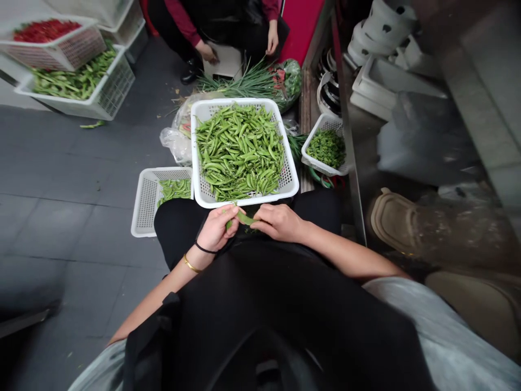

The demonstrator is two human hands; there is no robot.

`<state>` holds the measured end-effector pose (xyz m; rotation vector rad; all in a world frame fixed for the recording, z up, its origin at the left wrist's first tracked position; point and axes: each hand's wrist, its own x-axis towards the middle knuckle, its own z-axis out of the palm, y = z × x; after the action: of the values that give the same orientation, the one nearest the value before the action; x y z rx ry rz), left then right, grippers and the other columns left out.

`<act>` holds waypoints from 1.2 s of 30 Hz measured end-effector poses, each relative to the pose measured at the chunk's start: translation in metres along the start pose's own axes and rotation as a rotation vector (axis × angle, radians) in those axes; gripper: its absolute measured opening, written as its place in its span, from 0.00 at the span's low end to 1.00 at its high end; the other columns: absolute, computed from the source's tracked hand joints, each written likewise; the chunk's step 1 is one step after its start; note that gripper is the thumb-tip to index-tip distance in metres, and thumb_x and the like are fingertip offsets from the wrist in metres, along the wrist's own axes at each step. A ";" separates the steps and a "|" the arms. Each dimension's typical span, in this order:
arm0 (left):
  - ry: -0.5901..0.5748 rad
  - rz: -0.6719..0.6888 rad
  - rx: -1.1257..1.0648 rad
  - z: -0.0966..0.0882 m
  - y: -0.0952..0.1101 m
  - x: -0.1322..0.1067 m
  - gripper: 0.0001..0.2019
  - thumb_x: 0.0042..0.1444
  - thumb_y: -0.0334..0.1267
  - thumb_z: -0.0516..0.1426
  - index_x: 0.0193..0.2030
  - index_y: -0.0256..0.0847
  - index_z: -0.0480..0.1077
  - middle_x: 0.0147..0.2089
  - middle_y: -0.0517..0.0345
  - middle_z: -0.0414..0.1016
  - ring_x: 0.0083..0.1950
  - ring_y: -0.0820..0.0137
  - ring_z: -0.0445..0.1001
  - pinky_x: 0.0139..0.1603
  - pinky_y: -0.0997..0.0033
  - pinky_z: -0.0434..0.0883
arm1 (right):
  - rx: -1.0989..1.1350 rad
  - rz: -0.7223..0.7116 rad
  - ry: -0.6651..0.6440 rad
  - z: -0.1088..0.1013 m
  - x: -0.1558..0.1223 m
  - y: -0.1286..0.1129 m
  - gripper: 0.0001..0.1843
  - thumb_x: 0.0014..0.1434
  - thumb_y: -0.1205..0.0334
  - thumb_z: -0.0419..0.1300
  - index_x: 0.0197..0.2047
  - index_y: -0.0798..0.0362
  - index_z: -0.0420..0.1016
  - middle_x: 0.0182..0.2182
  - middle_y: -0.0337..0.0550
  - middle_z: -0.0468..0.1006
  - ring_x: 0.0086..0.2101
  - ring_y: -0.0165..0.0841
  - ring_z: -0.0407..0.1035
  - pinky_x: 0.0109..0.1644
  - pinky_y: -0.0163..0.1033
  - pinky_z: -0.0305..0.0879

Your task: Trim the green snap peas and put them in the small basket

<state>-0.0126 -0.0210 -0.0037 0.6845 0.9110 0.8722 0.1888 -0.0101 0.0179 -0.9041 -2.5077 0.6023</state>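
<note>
In front of my lap, just below the near rim of the large white plastic basket (232, 102): 1 green pea pod (245, 218), held between my 2 hands.

- My left hand (217, 228): closed narrow, curled around 1 end of the pod; gold bangle (190, 264) and black wristband (205, 248) at the wrist.
- My right hand (279, 222): closed narrow, fingertips (257, 221) pinching the other end of the pod.
- In the basket: a heaped load of green pods (239, 152).
- Left of the basket, its rim tucked beside it: 1 smaller white basket (146, 203) with a few pods (175, 190).
- Touching the basket's far left corner: 1 clear plastic bag (175, 144).
- Beyond the basket: 1 bundle of green onions (252, 81), and past it a seated co-worker in red sleeves (183, 11), whose 2 hands (207, 51) are apart from mine, near a white stool (220, 62).
- Well left of the basket: 2 white baskets, 1 of red chilies (45, 31), 1 of green pods (73, 79), on the grey tile floor (61, 217).
- Right of the basket: 1 small white basket of chopped greens (325, 149), and stacked steel pots (329, 92) behind it.
</note>
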 end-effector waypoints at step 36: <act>-0.062 0.484 0.836 0.013 0.017 -0.018 0.06 0.53 0.39 0.60 0.32 0.40 0.76 0.30 0.53 0.73 0.32 0.68 0.69 0.37 0.70 0.66 | 0.774 0.254 0.004 0.011 0.011 -0.003 0.16 0.67 0.57 0.42 0.32 0.55 0.63 0.17 0.32 0.66 0.20 0.25 0.64 0.29 0.31 0.61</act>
<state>-0.0129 -0.0300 0.0228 1.6964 1.0697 0.8665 0.1739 -0.0081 0.0127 -0.8902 -1.8823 1.5007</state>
